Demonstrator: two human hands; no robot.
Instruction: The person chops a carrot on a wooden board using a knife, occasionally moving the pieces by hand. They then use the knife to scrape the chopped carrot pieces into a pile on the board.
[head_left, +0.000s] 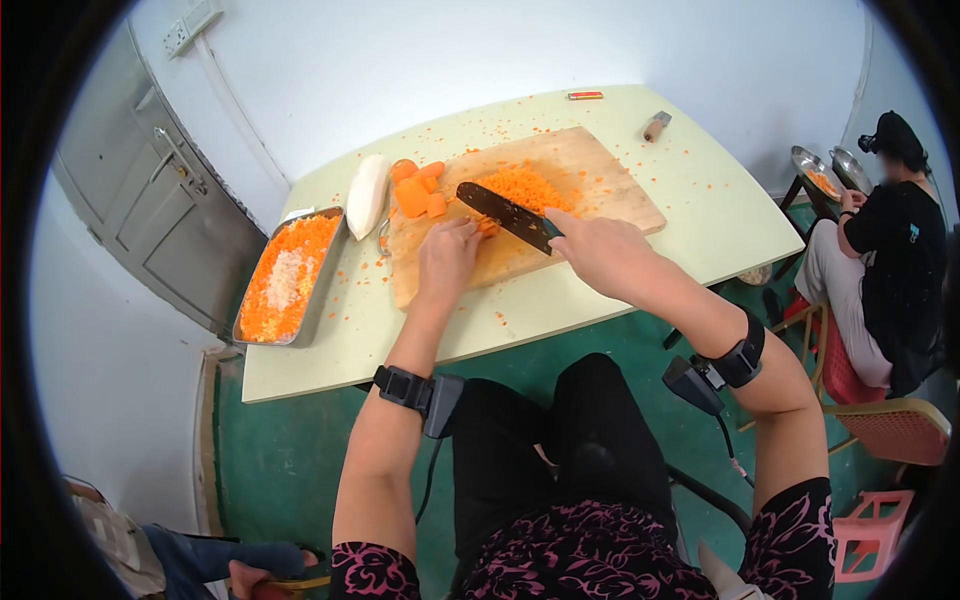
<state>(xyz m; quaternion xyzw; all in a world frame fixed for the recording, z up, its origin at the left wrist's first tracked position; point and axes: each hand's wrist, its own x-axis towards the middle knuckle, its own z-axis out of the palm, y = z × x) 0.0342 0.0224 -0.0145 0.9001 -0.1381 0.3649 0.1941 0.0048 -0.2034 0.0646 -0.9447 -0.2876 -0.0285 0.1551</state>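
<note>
My right hand (pixel 600 250) is closed round the handle of a dark-bladed knife (pixel 505 215), whose blade points to the upper left over the wooden cutting board (pixel 620 185). My left hand (pixel 447 255) rests on the board left of the blade, its fingers bent over small carrot pieces (pixel 487 227). Just beyond the blade lies a heap of finely chopped carrot (pixel 525 187). Larger carrot chunks (pixel 412 195) sit at the board's upper left. Beside the board is a peeled white radish (pixel 368 195).
A metal tray (pixel 325 280) of chopped orange and white food stands at the table's left. A wooden-handled tool (pixel 655 127) and a small red packet (pixel 585 96) lie at the back. Another person (pixel 890 250) sits at the right; part of one shows lower left.
</note>
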